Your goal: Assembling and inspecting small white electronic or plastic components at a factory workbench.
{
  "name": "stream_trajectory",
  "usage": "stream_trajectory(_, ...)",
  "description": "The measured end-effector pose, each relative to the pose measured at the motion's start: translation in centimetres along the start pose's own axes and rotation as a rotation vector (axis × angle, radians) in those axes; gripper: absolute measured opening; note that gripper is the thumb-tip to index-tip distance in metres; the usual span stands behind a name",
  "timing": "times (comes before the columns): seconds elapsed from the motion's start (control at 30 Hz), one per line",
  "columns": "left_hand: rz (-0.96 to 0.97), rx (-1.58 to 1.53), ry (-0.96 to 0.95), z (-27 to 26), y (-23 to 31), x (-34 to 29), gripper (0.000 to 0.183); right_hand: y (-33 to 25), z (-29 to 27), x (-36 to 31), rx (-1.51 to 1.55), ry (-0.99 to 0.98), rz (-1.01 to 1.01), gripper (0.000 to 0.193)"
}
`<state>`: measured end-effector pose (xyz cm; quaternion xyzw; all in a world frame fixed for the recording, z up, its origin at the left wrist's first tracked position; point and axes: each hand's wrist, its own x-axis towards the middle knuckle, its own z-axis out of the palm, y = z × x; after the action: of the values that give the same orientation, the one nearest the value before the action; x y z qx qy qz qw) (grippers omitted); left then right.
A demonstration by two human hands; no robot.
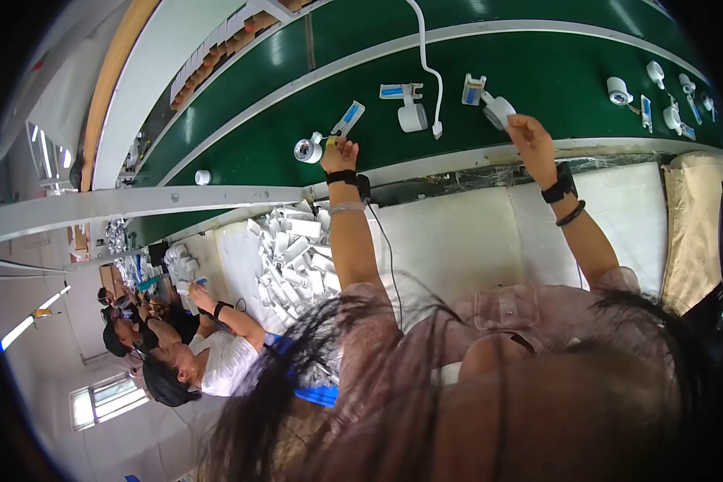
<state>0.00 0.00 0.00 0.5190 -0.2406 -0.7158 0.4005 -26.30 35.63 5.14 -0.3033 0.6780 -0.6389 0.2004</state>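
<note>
My left hand (341, 154) has its fingers curled beside a small white lamp head (307, 150) with a round lens. A bit of yellow shows at the fingertips; what they grip is hidden. Just beyond lies a white battery holder (348, 119) with a blue strip. My right hand (533, 143) has its thumb and fingers at the rim of another white lamp head (500, 111), which is tilted. Joined to it is a white holder (473, 90) with blue inside. Between my hands lies a third lamp head (412, 117), attached to a blue-striped holder (400, 91).
A white cable (436, 80) hangs over the green belt (257, 145). More lamp parts (618, 91) lie at far right. White casings (297, 249) are heaped left of my left forearm. A co-worker (225, 353) works at left beside a metal rail (136, 207).
</note>
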Motion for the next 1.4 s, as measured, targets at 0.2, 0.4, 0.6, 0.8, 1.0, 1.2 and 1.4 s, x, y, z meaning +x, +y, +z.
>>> stream_trajectory(0.2, -0.043, -0.282, -0.048, -1.0, 2.5, 3.8, 0.021, 0.1, 0.8, -4.7, 0.24, -0.216, 0.196, 0.014)
stream_trajectory(0.4, 0.406, 0.152, 0.259, 0.6, 3.4, -2.4, 0.017, -0.9, 0.5, -8.3, 0.144, -0.249, 0.23, 0.012)
stream_trajectory(0.6, 0.449, 0.107, -0.347, -1.7, 2.9, -12.7, 0.027, -4.8, 1.8, -10.3, 0.021, -0.39, 0.141, 0.014)
stream_trajectory(0.8, -0.191, 0.341, -0.885, -1.0, -1.4, -24.9, 0.023, -11.6, 2.5, -11.8, -0.339, -0.38, -0.488, 0.036)
stream_trajectory(1.0, -0.498, 0.48, -1.073, -1.4, -5.0, -32.2, 0.027, -10.9, 1.9, -12.8, -0.306, -0.811, -0.304, 0.048)
stream_trajectory(1.2, -0.502, 0.501, -1.414, -1.2, -4.3, -33.2, 0.027, -10.1, 0.0, -15.3, 0.205, -1.025, 0.331, 0.037)
stream_trajectory(1.4, -0.204, 0.87, -1.586, -2.5, -5.6, -32.9, 0.03, -12.0, -0.8, -16.4, 0.025, -0.938, 0.267, 0.021)
